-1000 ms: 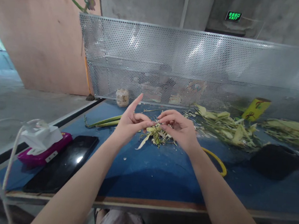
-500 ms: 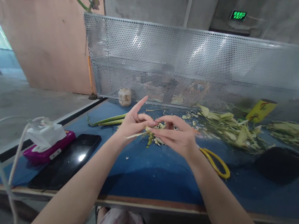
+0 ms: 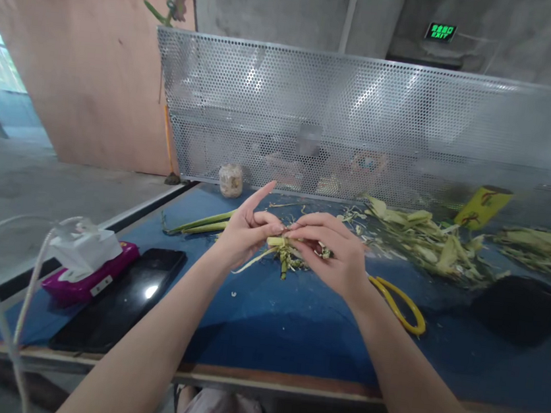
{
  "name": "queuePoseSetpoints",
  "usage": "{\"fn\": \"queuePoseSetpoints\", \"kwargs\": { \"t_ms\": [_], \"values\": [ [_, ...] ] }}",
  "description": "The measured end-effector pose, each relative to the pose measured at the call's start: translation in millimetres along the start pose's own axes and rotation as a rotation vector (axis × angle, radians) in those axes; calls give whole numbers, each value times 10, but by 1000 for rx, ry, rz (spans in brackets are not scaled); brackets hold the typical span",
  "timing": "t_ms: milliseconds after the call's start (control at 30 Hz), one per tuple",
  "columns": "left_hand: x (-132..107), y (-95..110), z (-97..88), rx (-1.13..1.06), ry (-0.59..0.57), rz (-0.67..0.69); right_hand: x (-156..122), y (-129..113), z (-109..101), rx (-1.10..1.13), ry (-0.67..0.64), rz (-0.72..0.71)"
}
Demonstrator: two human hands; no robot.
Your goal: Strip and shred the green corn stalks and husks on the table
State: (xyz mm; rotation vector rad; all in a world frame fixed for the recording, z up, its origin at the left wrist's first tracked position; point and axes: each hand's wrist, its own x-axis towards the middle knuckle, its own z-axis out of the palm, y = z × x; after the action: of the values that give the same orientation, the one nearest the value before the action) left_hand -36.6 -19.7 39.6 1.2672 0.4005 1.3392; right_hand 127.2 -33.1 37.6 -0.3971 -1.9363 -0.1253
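Both of my hands meet above the blue table (image 3: 291,328), pinching a small pale green plant stalk (image 3: 276,242) between them. My left hand (image 3: 243,229) grips its left end with thumb and fingers, the index finger sticking up. My right hand (image 3: 334,253) is closed on the stalk's right end, fingers curled. A little heap of green and yellow trimmings (image 3: 287,259) lies on the table just under the hands. Yellow-handled scissors (image 3: 398,303) lie right of my right wrist.
Long green stems (image 3: 198,223) lie left of the hands. A leaf pile (image 3: 421,240) spreads at the back right, by a yellow cup (image 3: 482,207). A black phone (image 3: 120,298), a pink tissue box (image 3: 87,268), a jar (image 3: 231,180), a black object (image 3: 515,307) and a perforated metal screen (image 3: 364,124) surround the area.
The hands have stayed together working the stalk; the right hand's fingers have shifted over it and a pale strip now hangs down from the left hand. The camera drifted slightly.
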Motion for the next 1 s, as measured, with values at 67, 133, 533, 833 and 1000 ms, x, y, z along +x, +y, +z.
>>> {"fn": "queuePoseSetpoints", "kwargs": {
  "t_ms": [67, 133, 533, 833, 1000],
  "values": [
    [7, -15, -25, -28, -10, 12, -2, -2, -1, 18, -7, 40],
    [12, -29, -49, -46, -28, 19, -4, 2, 1, 31, -10, 73],
    [7, -35, -31, -5, -78, 0, -22, 19, 14, -4, -63, -60],
    [-7, -55, -40, 93, -55, 60, 10, 23, 25, 83, -39, 126],
    [3, -46, -45, 190, -54, 65, 8, 60, 16, 120, -42, 231]
  ]
}}
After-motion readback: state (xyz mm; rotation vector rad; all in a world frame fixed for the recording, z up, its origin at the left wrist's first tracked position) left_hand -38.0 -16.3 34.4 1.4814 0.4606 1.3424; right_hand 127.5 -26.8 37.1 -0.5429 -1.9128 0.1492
